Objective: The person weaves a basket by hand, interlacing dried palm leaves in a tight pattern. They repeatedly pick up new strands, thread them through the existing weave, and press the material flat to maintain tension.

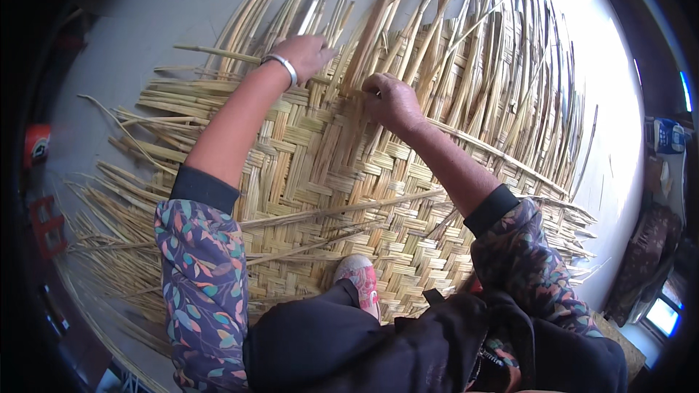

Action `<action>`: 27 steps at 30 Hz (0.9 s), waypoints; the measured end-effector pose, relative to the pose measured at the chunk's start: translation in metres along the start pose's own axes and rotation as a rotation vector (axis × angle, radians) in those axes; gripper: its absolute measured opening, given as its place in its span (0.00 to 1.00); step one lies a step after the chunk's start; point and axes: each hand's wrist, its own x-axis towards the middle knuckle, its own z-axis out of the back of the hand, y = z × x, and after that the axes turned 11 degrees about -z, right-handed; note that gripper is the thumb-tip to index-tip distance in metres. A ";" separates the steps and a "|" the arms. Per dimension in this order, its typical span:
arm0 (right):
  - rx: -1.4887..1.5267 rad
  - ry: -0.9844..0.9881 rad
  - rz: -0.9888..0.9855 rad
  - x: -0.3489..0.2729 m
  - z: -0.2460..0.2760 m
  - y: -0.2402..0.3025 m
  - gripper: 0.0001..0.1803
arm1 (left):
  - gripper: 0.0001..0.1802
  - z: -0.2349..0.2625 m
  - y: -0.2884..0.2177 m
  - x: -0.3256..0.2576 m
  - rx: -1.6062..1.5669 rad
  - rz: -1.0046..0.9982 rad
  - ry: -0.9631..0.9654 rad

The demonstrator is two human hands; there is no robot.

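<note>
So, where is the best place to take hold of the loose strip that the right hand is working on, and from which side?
Probably low on the loose strip, just above the woven mat, where the right hand already meets it. Come from the near side: its far end stands free and would likely flex, while its base is anchored in the weave.

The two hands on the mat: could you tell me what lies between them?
In the head view, upright loose reed strips rise from the woven mat between the left hand and right hand.
</note>
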 end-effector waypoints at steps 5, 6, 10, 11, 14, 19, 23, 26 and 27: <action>-0.002 -0.052 0.001 -0.009 -0.005 -0.004 0.05 | 0.22 -0.007 -0.009 -0.022 0.174 -0.051 0.130; -0.021 -0.039 0.011 -0.009 -0.006 -0.003 0.05 | 0.21 -0.005 -0.013 -0.025 0.179 -0.032 0.144; -0.198 0.073 0.038 -0.014 -0.005 0.002 0.06 | 0.19 -0.020 -0.006 -0.030 0.210 -0.040 0.102; -0.267 0.117 0.041 -0.016 -0.005 0.004 0.06 | 0.19 -0.023 -0.004 -0.031 0.204 -0.030 0.116; -0.317 0.117 0.107 -0.019 -0.003 0.007 0.07 | 0.18 -0.022 -0.009 -0.032 0.202 -0.023 0.125; -0.500 0.218 0.215 -0.013 0.009 0.016 0.07 | 0.17 -0.007 -0.007 -0.043 0.222 0.017 0.104; -0.476 0.088 0.331 -0.008 0.007 0.031 0.08 | 0.18 0.013 0.001 -0.059 0.264 0.157 0.146; -0.272 0.105 0.279 0.003 -0.012 0.049 0.14 | 0.19 0.018 0.008 -0.070 0.262 0.164 0.076; -0.184 0.080 0.272 0.007 -0.018 0.055 0.15 | 0.19 0.020 0.010 -0.072 0.263 0.157 0.050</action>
